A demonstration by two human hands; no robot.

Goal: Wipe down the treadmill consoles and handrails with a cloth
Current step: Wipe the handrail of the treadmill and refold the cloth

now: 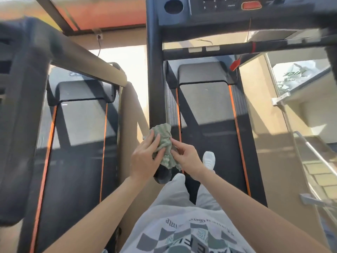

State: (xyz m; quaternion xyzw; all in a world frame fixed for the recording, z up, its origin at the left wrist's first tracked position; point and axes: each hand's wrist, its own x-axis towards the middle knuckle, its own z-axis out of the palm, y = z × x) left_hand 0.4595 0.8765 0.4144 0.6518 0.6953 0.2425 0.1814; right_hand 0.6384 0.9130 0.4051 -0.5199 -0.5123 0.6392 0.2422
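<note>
Wiping looks to be at the near end of the long black tubular handrail point(155, 79), on the person's left as they stand on the black treadmill with orange belt stripes point(206, 115). The crumpled pale green cloth point(164, 141) is bunched over that rail, directly under the fingers of both hands. The left hand point(145, 157) lies across the cloth with its fingers point(155, 143) nearly straight and spread, pressing it onto the rail; whether the thumb hooks underneath I cannot tell. The right hand point(187, 157) pinches a fold of the cloth between thumb and forefinger and grips nothing else. Just behind the fingers, toward the body, the rail's rounded dark end cap point(162, 177) pokes out bare.

To do this well, I would use the right-hand pinch to open the wad so it wraps the tube rather than sitting on top. The left fingers could then curl round it and draw it along the rail, covering the underside too. The end cap probably wants a twisting rub. The dark console with the red stop button point(218, 8) and the black front crossbar point(237, 47) lie far ahead of the fingers. A second black treadmill point(82, 125) stands off beyond the left fingers. Nothing shows whether any of these has been wiped.
</note>
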